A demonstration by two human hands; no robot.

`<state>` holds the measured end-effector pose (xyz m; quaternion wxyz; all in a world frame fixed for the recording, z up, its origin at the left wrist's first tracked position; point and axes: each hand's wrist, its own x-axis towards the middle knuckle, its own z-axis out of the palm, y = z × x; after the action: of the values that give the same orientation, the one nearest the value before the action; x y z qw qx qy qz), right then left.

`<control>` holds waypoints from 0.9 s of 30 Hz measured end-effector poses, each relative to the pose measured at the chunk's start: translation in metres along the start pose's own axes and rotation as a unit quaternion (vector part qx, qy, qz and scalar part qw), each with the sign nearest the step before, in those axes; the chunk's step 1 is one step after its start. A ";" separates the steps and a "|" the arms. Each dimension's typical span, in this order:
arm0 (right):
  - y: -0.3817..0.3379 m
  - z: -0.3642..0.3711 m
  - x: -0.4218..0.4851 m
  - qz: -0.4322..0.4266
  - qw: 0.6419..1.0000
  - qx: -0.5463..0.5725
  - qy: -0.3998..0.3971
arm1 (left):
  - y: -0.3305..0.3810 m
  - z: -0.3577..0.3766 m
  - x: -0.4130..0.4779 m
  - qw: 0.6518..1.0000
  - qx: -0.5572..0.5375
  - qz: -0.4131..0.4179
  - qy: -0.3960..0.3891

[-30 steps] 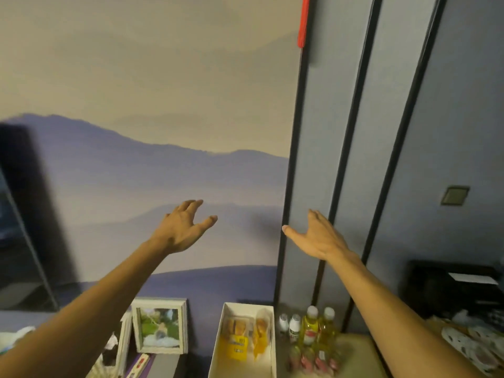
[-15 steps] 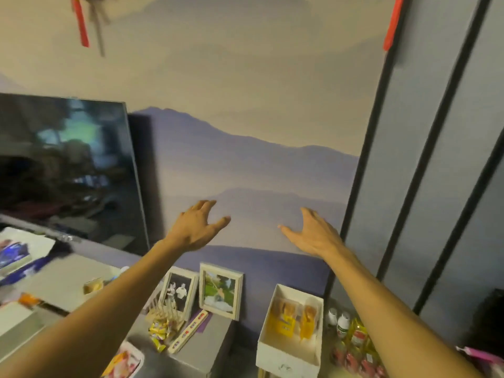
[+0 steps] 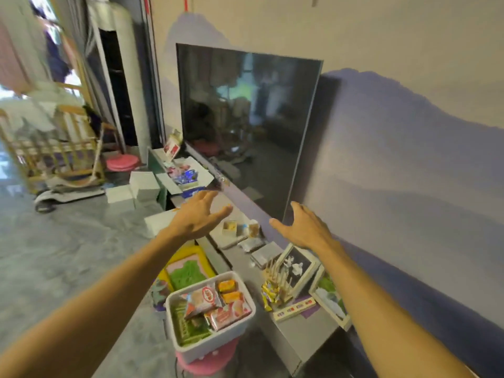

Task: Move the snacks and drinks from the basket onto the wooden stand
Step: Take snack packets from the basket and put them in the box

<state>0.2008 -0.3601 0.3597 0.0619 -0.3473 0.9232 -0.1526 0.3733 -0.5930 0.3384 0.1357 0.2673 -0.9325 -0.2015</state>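
A white basket point(image 3: 218, 343) full of snack packets point(image 3: 215, 304) rests on a pink stool point(image 3: 207, 364) in front of the grey cabinet point(image 3: 300, 326). A small wooden stand point(image 3: 276, 274) with upright pegs sits on the cabinet, right of the basket, with a yellow wrapped snack point(image 3: 268, 293) against it. My left hand point(image 3: 197, 216) and my right hand point(image 3: 305, 227) are both stretched out, fingers spread, holding nothing, well above and beyond the basket.
A large dark television point(image 3: 245, 124) stands on the cabinet behind my hands. Framed photos point(image 3: 300, 266) lean beside the stand. Small boxes point(image 3: 231, 227), an open white box point(image 3: 188, 175) of packets and a yellow tray point(image 3: 188, 268) lie nearby. A wooden crib point(image 3: 54, 148) stands far left.
The view has swung left and down: the television, the basket and the floor have come into view, and the bottles and white box at the right have gone out. Both hands stay spread and empty.
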 end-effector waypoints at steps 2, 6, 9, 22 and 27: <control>-0.025 0.037 0.036 -0.019 0.999 0.000 -0.032 | -0.039 0.007 0.010 1.000 0.004 -0.030 -0.007; -0.058 0.115 0.089 -0.051 0.995 -0.001 -0.083 | -0.104 0.040 0.024 0.994 -0.008 -0.097 -0.045; -0.064 0.173 0.119 -0.058 0.988 -0.017 -0.145 | -0.147 0.078 0.025 0.987 -0.041 -0.137 -0.077; 0.045 0.470 0.200 -0.120 0.920 -0.080 -0.365 | -0.295 0.358 0.030 0.951 -0.010 -0.240 -0.195; 0.102 0.583 0.225 -0.207 0.877 -0.120 -0.418 | -0.342 0.479 0.035 0.952 0.024 -0.243 -0.183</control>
<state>0.0966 -0.5755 -0.2266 0.3667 -0.5663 0.7299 0.1095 0.3234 -0.7326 -0.2323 -0.0963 0.4479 -0.8525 -0.2517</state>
